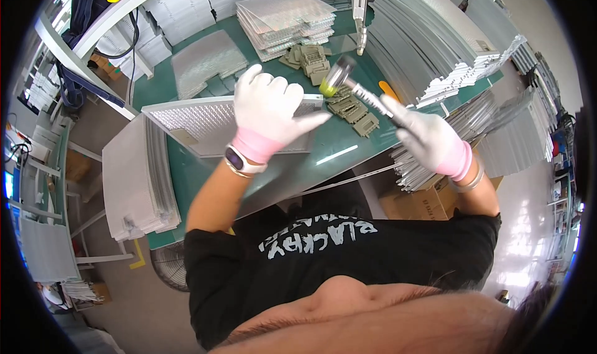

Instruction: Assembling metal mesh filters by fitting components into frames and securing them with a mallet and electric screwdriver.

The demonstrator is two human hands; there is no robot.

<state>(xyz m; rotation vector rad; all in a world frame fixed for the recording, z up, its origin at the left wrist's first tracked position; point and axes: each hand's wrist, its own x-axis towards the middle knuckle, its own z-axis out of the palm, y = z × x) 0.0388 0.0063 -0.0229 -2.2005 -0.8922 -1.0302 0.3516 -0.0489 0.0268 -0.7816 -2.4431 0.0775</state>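
My left hand [268,108], in a white glove with a pink cuff, is closed at the upper edge of a silver framed mesh panel [208,123]. Its thumb points right, in front of the panel, which stands tilted on the green table. In my right hand [429,136], gloved the same way, is a mallet [367,96] with a dark handle. The mallet's head, metal with a yellow-green face, hangs over several olive-green plastic pieces [353,110] lying right of the panel. More of these pieces [311,60] are heaped farther back.
Mesh panels are stacked at the back [283,21], with another flat panel [208,62] to their left. A tall panel stack [423,43] fills the table's right side, near an orange-handled tool [389,91]. Light panels [137,174] stand at the left; a cardboard box [429,200] is below right.
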